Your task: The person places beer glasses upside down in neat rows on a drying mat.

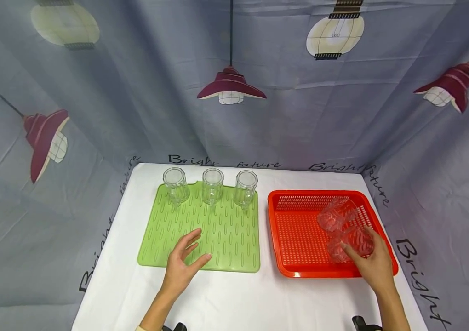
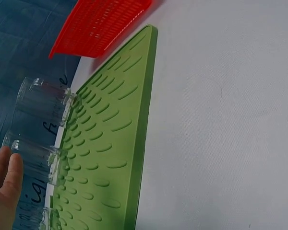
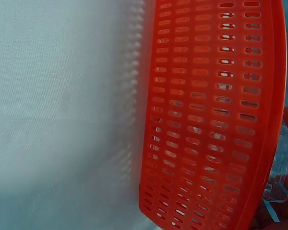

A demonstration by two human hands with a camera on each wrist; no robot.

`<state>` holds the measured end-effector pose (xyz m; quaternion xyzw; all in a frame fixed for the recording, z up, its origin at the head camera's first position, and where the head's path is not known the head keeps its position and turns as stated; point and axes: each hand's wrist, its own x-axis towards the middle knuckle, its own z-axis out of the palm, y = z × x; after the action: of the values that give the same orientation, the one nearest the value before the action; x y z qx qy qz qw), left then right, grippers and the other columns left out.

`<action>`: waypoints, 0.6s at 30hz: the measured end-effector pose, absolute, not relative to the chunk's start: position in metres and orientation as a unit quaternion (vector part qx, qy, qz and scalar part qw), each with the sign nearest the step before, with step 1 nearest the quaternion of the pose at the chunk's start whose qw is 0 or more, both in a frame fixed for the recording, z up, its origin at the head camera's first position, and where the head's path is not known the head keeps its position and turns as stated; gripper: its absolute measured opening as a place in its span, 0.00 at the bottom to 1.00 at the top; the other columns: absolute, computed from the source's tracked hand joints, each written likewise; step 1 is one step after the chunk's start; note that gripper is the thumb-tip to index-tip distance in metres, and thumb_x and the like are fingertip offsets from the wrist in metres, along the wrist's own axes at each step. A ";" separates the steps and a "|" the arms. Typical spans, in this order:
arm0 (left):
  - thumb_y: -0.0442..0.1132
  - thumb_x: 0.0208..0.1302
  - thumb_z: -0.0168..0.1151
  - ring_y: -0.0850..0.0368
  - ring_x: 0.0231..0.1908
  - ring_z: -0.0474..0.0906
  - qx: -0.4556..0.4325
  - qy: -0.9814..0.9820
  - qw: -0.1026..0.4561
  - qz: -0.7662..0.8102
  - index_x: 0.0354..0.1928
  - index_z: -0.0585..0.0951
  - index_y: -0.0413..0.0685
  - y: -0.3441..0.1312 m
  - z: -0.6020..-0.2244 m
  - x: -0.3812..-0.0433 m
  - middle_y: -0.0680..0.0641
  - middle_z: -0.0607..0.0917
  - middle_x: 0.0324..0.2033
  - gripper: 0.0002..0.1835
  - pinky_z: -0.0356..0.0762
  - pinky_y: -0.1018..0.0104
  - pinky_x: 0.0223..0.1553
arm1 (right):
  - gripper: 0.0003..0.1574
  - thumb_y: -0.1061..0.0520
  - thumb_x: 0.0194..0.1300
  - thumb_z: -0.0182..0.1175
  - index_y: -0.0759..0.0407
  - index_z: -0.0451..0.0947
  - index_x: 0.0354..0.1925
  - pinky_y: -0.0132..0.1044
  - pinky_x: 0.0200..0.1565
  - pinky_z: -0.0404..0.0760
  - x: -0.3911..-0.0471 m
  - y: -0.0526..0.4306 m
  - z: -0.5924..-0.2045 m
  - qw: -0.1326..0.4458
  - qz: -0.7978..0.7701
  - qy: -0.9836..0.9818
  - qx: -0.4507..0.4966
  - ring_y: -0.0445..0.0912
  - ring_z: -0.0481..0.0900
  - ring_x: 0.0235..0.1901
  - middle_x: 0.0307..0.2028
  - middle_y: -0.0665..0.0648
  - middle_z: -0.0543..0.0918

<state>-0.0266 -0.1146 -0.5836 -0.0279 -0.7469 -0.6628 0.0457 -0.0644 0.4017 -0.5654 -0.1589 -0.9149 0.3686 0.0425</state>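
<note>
Inside the red basket [image 1: 300, 271], my right hand [image 1: 368, 262] holds a clear glass mug [image 1: 340, 248] lying on its side, thumb on one side and fingers on the other. A second glass mug [image 1: 334, 216] lies behind it, close to it. The right wrist view shows mostly the basket's slotted wall [image 3: 201, 115]; part of the held mug [image 3: 283, 163] appears at the right edge. My left hand [image 1: 182, 266], fingers spread and holding nothing, hovers over the front of the green mat [image 1: 226, 239]. Three glass mugs stand along the mat's back edge: left [image 1: 175, 186], middle [image 1: 212, 186], right [image 1: 245, 188].
A white-covered table [image 1: 234, 303] lies under the mat and basket, with a narrow white strip between them. Grey curtain [image 1: 234, 133] printed with lamps and lettering encloses the back and sides. The basket's raised rim [image 1: 273, 230] surrounds the mugs inside.
</note>
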 end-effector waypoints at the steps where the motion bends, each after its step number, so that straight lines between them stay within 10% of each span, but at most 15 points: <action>1: 0.34 0.65 0.78 0.46 0.75 0.74 -0.030 -0.748 0.046 -0.661 0.76 0.74 0.55 -0.114 -0.583 -0.027 0.49 0.78 0.73 0.39 0.76 0.56 0.77 | 0.67 0.47 0.67 0.76 0.60 0.47 0.87 0.83 0.72 0.62 -0.065 0.402 -0.565 0.041 0.369 -0.914 -0.165 0.77 0.58 0.79 0.81 0.77 0.58; 9: 0.36 0.65 0.78 0.45 0.75 0.73 -0.033 -0.753 0.043 -0.656 0.77 0.72 0.47 -0.113 -0.579 -0.027 0.50 0.78 0.73 0.40 0.77 0.56 0.76 | 0.67 0.48 0.67 0.76 0.60 0.47 0.87 0.80 0.76 0.61 -0.066 0.402 -0.566 0.027 0.363 -0.910 -0.196 0.75 0.58 0.79 0.81 0.76 0.58; 18: 0.37 0.65 0.79 0.41 0.75 0.73 -0.024 -0.749 0.040 -0.661 0.76 0.73 0.60 -0.113 -0.578 -0.025 0.52 0.78 0.73 0.39 0.77 0.54 0.76 | 0.67 0.48 0.65 0.78 0.58 0.48 0.87 0.78 0.76 0.62 -0.068 0.400 -0.568 0.039 0.364 -0.906 -0.213 0.74 0.59 0.80 0.82 0.74 0.60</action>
<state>-0.0248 -0.1126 -0.5783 -0.0240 -0.7491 -0.6608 0.0398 -0.0679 0.4005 -0.5685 -0.2130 -0.9059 0.3639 0.0386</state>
